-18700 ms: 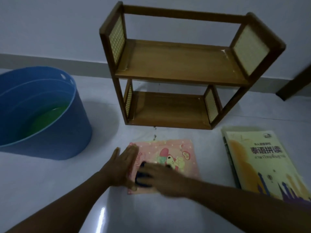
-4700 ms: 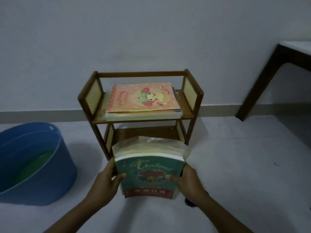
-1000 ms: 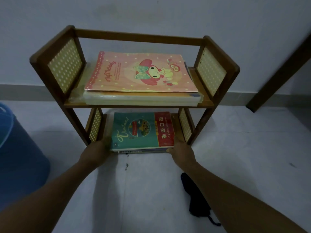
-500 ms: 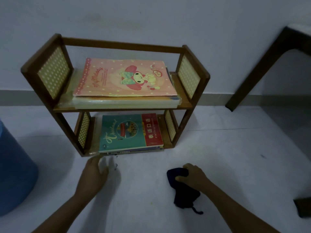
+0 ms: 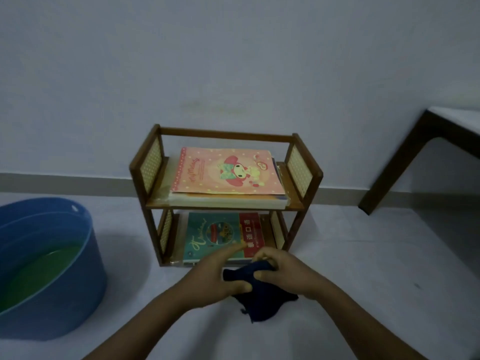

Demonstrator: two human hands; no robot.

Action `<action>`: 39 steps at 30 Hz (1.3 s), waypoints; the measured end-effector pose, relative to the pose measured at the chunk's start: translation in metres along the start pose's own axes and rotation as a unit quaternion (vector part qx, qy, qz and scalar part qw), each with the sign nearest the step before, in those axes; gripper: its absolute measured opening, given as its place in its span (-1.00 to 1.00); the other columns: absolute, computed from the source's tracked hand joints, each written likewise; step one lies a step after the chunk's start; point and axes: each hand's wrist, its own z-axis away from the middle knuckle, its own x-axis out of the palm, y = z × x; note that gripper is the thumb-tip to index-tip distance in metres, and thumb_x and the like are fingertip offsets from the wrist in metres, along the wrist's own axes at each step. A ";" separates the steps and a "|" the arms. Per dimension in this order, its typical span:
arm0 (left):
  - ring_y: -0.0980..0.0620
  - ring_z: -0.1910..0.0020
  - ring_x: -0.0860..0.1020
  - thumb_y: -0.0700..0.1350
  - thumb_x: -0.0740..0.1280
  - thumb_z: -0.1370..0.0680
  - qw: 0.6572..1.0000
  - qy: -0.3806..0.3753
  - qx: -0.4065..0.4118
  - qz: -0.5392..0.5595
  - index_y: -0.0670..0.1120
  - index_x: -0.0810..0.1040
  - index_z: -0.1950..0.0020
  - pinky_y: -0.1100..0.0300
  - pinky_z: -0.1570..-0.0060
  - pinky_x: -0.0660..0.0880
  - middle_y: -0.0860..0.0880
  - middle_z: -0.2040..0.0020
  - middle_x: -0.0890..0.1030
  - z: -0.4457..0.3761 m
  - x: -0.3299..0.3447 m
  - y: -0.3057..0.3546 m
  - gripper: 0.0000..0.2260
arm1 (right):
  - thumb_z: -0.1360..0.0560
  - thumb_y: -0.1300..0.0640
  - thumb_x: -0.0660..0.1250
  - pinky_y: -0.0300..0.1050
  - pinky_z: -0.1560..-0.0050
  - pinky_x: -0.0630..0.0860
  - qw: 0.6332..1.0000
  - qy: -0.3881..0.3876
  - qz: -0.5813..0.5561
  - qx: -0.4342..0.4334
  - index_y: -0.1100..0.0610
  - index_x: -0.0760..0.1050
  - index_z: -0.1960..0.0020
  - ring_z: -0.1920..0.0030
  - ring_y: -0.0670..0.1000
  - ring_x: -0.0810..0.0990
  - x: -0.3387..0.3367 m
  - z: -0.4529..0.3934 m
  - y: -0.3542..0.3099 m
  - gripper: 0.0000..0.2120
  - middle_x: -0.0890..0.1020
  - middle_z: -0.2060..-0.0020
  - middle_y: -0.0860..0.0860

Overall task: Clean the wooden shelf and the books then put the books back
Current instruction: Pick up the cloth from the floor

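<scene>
A small two-tier wooden shelf with cane side panels (image 5: pixel 226 203) was seen against the wall, a pink cartoon-covered book (image 5: pixel 227 172) stacked on its upper tier and a teal and red book (image 5: pixel 223 233) laid flat on the lower. A dark blue cloth (image 5: pixel 259 289), bunched and hanging limp, was gripped by the right hand (image 5: pixel 283 274) and pinched by the left hand (image 5: pixel 215 276). It was judged soft, light, and best gathered in a fistful.

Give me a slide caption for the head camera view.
Both hands hold a dark cloth before the restocked wooden shelf.
</scene>
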 end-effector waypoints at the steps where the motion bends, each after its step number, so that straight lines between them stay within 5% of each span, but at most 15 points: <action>1: 0.42 -0.22 0.37 0.07 0.50 -0.40 1.000 -0.016 0.007 0.013 0.18 0.32 -0.41 0.45 -0.19 0.36 0.37 -0.27 0.37 -0.004 -0.005 0.008 -0.37 | -0.47 0.10 0.40 -0.11 0.03 0.56 1.000 -0.015 0.012 -0.022 0.07 0.51 0.01 0.02 -0.05 0.62 -0.002 -0.006 -0.022 -0.86 0.63 0.05 0.00; 6: 0.08 0.04 0.67 -0.12 0.46 -0.47 0.978 0.070 -0.079 0.177 0.00 0.60 -0.07 0.08 -0.03 0.61 -0.03 0.02 0.71 0.033 -0.057 0.012 -0.81 | -0.35 -0.07 0.51 0.00 0.00 0.59 0.998 -0.038 0.030 -0.035 0.05 0.51 -0.08 0.04 0.01 0.65 -0.005 -0.037 -0.119 -0.62 0.66 0.04 0.02; 10: -0.03 0.01 0.68 -0.03 0.48 -0.43 0.919 0.223 -0.128 0.300 -0.05 0.63 -0.11 -0.09 -0.07 0.60 -0.06 0.01 0.72 0.090 -0.084 -0.003 -0.72 | -0.36 -0.07 0.50 -0.02 0.02 0.55 0.987 -0.134 0.091 0.001 0.09 0.55 -0.03 0.10 -0.04 0.60 0.017 -0.058 -0.151 -0.66 0.63 0.11 -0.02; 12: -0.07 -0.04 0.66 -0.01 0.45 -0.47 0.897 0.244 -0.139 0.341 -0.08 0.61 -0.15 -0.12 -0.10 0.58 -0.10 -0.03 0.70 0.113 -0.089 -0.011 -0.70 | -0.43 0.07 0.46 -0.09 0.12 0.52 0.991 -0.133 0.004 0.015 0.11 0.54 0.04 0.18 -0.04 0.60 0.044 -0.070 -0.159 -0.82 0.63 0.17 0.00; 14: -0.09 -0.06 0.66 -0.09 0.38 -0.54 0.875 0.269 -0.149 0.375 -0.09 0.58 -0.18 -0.09 -0.08 0.58 -0.11 -0.05 0.70 0.134 -0.096 -0.020 -0.77 | -0.46 0.17 0.43 -0.01 0.03 0.59 0.989 -0.110 -0.095 0.028 0.17 0.53 -0.05 0.05 0.07 0.65 0.078 -0.083 -0.171 -0.80 0.66 0.04 0.11; 20: -0.09 0.01 0.61 -0.22 0.40 -0.50 0.854 0.419 -0.226 0.209 -0.04 0.57 -0.04 -0.03 0.00 0.57 -0.06 0.06 0.66 0.177 -0.141 -0.055 -0.84 | -0.45 0.04 0.42 -0.03 0.07 0.62 0.997 -0.021 0.027 -0.067 0.12 0.46 -0.14 -0.03 0.07 0.59 0.164 -0.120 -0.226 -0.69 0.58 -0.10 0.11; 24: -0.07 0.08 0.61 -0.17 0.44 -0.46 0.856 0.424 -0.280 0.095 0.00 0.55 0.04 -0.05 0.01 0.58 -0.01 0.14 0.64 0.199 -0.169 -0.084 -0.87 | -0.47 0.05 0.40 -0.01 -0.03 0.57 0.994 -0.004 0.064 -0.085 0.11 0.45 -0.16 -0.10 0.12 0.54 0.204 -0.140 -0.247 -0.68 0.52 -0.17 0.13; 29: -0.12 -0.07 0.57 -0.11 0.43 -0.47 0.838 0.439 -0.320 -0.047 -0.13 0.41 -0.20 0.10 0.07 0.48 -0.09 -0.06 0.59 0.204 -0.186 -0.109 -0.64 | -0.50 0.13 0.36 0.00 -0.13 0.52 0.992 0.016 0.088 -0.094 0.11 0.41 -0.23 -0.15 0.13 0.51 0.234 -0.152 -0.250 -0.68 0.51 -0.21 0.16; 34: -0.15 -0.06 0.49 -0.05 0.36 -0.50 0.818 0.380 -0.278 -0.330 -0.09 0.51 -0.21 0.00 0.09 0.50 -0.14 -0.06 0.58 0.208 -0.178 -0.117 -0.70 | -0.50 -0.04 0.35 0.10 -0.43 0.21 0.912 -0.073 0.333 -0.229 0.05 0.15 -0.51 -0.47 0.14 0.20 0.232 -0.137 -0.229 -0.33 0.24 -0.48 0.10; 36: -0.11 -0.01 0.56 -0.03 0.35 -0.51 0.853 0.373 -0.213 -0.296 -0.05 0.59 -0.17 0.03 0.06 0.53 -0.09 -0.04 0.63 0.211 -0.178 -0.119 -0.75 | -0.48 -0.10 0.35 0.13 -0.48 0.05 0.875 -0.112 0.388 -0.267 0.04 0.09 -0.53 -0.50 0.10 0.11 0.231 -0.130 -0.221 -0.26 0.17 -0.52 0.06; 39: 0.09 0.09 0.60 0.10 0.33 -0.51 0.930 0.221 -0.209 -0.204 0.07 0.55 -0.06 0.16 0.08 0.55 0.09 0.06 0.64 0.214 -0.174 -0.113 -0.81 | -0.46 -0.04 0.36 0.17 -0.43 0.09 0.847 -0.107 0.424 -0.302 0.07 0.28 -0.41 -0.35 0.11 0.30 0.237 -0.126 -0.211 -0.43 0.37 -0.36 0.07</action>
